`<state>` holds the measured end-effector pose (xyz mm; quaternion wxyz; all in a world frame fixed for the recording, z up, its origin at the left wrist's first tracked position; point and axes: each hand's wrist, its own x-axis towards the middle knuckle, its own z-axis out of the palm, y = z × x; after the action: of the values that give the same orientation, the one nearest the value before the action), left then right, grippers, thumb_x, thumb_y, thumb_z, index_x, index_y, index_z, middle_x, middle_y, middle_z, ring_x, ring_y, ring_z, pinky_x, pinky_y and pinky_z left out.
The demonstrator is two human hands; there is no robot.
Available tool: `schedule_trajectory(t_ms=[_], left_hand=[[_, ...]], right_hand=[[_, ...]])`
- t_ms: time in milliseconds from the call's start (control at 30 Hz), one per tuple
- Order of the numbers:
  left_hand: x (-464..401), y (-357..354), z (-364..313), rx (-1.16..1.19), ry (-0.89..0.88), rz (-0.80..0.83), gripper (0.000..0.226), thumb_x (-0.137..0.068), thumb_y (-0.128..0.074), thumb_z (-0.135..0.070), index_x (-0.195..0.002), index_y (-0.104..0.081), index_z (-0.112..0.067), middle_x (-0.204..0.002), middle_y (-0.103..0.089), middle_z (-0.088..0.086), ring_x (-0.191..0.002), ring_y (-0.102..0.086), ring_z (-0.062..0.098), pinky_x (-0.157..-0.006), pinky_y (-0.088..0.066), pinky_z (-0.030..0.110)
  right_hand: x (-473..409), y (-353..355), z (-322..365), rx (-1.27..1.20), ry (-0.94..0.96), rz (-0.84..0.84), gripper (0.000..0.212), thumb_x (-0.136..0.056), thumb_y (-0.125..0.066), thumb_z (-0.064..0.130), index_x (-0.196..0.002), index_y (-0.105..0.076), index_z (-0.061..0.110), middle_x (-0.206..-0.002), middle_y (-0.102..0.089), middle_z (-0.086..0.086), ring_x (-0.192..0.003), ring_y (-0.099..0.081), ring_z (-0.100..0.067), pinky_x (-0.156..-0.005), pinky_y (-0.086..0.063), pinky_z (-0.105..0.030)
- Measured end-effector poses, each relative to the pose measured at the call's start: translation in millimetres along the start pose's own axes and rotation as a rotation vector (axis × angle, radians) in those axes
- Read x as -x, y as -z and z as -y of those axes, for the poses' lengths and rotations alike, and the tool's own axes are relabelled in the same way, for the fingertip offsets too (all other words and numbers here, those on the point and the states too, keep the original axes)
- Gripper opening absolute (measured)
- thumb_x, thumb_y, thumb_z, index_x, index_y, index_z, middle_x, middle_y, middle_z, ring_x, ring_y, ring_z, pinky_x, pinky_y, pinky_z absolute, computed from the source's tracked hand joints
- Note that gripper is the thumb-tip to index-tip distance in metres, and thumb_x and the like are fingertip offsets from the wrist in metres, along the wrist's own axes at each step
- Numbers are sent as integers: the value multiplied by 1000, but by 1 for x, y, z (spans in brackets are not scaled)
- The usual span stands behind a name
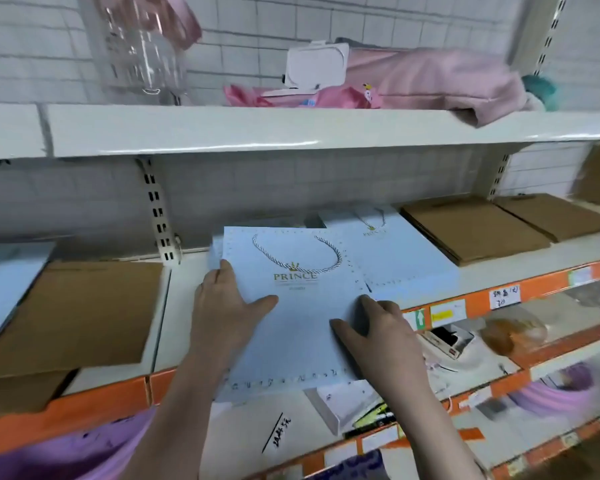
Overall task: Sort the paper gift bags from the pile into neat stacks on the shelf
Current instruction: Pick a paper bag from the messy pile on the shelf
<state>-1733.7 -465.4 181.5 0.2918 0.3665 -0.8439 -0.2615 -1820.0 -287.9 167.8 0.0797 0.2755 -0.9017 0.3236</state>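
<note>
White tiled wall behind the upper shelf; slotted metal upright below it, orange-edged shelves underneath.

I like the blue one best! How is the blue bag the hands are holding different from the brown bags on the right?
The blue bag is pale blue with gold PRINCE lettering, a crown and a white rope handle; the brown bags are plain.

The left hand and right hand hold the blue bag sticking out past the shelf edge; the brown bags lie untouched, further back.

Both lie flat on the same shelf.

Gift bag overhangs shelf front; cardboard stacks right-rear; cardboard sheet left.
</note>
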Motion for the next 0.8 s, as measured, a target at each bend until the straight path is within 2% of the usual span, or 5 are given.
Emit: schedule_trajectory(t_ms=[133,267,433,533,800], left_hand=[[-30,-19,-11,-29,24,-49,66,-70,-72,-43,-119,-45,-7,-121,-50,12,-115,-44,31,-88,-37,36],[-53,-29,-19,-127,69,-65,78,-76,-71,-43,-134,-38,-4,-136,-45,14,-126,-38,30,-97,-33,35],[-70,-38,-17,-134,147,-110,57,-74,-74,-41,-106,-46,-3,-112,-53,14,-107,-47,31,-75,-33,33],[-76,-45,-16,-152,168,-145,62,-75,-74,-40,-116,-48,-2,-120,-53,16,-114,-47,32,-83,-35,36],[-90,-58,0,-172,210,-167,55,-75,-74,-38,-109,-49,-3,-110,-54,11,-107,-49,29,-80,-34,34]], right_hand=[[-48,-8,-11,-34,34,48,33,-86,-56,44,-95,-49,13,-96,-46,-4,-91,-51,-28,-73,-38,-32],[-85,-22,-17,-80,84,141,36,-87,-55,44,-104,-52,12,-100,-46,-5,-96,-50,-29,-79,-41,-33],[-122,-38,-21,-135,171,210,26,-87,-56,36,-91,-46,12,-92,-42,-5,-89,-48,-30,-72,-39,-32],[-139,-48,-22,-159,218,249,24,-88,-54,32,-87,-40,13,-91,-41,-6,-86,-43,-27,-73,-39,-32],[-154,-65,-23,-111,275,355,56,-94,-43,36,-143,-29,12,-132,-39,-9,-119,-36,-23,-98,-34,-30]])
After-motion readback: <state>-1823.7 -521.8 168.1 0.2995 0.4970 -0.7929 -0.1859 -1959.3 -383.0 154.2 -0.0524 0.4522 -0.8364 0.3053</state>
